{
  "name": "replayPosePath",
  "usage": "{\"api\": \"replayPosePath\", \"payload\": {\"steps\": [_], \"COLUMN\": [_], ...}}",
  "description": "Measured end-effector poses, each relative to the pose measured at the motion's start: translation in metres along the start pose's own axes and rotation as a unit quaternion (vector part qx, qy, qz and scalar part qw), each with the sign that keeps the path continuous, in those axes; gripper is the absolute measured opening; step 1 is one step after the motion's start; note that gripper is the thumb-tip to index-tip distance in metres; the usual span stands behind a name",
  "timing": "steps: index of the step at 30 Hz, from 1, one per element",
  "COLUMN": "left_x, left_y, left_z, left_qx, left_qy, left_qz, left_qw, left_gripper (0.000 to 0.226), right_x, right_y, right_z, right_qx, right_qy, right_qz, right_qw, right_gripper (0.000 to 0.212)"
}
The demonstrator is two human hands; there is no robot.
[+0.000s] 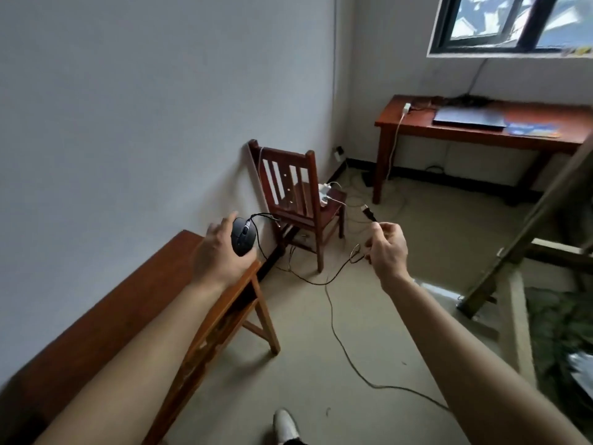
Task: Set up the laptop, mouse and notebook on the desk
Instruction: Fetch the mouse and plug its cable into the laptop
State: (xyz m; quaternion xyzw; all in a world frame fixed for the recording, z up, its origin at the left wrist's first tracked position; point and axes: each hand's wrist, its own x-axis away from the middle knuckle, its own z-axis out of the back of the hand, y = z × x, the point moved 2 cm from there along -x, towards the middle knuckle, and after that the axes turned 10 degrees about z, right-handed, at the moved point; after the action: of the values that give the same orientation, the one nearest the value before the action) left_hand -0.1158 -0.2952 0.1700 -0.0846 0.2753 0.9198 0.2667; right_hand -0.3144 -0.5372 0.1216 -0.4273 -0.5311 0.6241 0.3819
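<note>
Though held aloft, black corded mouse [243, 236]

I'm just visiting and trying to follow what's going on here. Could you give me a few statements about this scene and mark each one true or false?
1. The left hand holds a black mouse. True.
2. The laptop on the far desk is open. False: its lid is closed and it lies flat.
3. The right hand holds the plug end of the mouse cable. True.
4. The wooden chair stands under the window. False: it stands against the left wall, apart from the desk.
5. A blue notebook lies beside the laptop. True.
</note>
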Motion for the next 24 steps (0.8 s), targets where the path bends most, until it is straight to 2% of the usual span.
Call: {"api": "replayPosePath", "payload": {"steps": [7, 14, 18, 24], "left_x": [-0.135, -0.269, -0.316, -0.375], "left_y": [0.088, 0.213, 0.29, 0.401], "left_z": [-0.133, -0.238, -0.301, -0.404], "left_qx": [0.03, 0.067, 0.075, 0.067], "left_qy": [-0.077, -0.167, -0.206, -0.217], "left_qz": [-0.059, -0.113, -0.15, -0.187], "left_qw": [0.995, 0.977, 0.964, 0.956], "left_gripper": [0.078, 0.073, 0.075, 0.075], "right_x": [-0.145, -0.298, -0.367, -0.485], "right_y": [0.044, 0.032, 0.047, 0.101], "right_z": [0.021, 0.063, 0.104, 0.163], "right_qx": [0.035, 0.066, 0.065, 0.065], "right_qy": [0.074, 0.172, 0.224, 0.276], "right_qz": [-0.032, -0.023, -0.024, -0.031], "right_qw": [0.996, 0.983, 0.972, 0.959], "right_gripper": [0.014, 0.018, 0.017, 0.015]}}
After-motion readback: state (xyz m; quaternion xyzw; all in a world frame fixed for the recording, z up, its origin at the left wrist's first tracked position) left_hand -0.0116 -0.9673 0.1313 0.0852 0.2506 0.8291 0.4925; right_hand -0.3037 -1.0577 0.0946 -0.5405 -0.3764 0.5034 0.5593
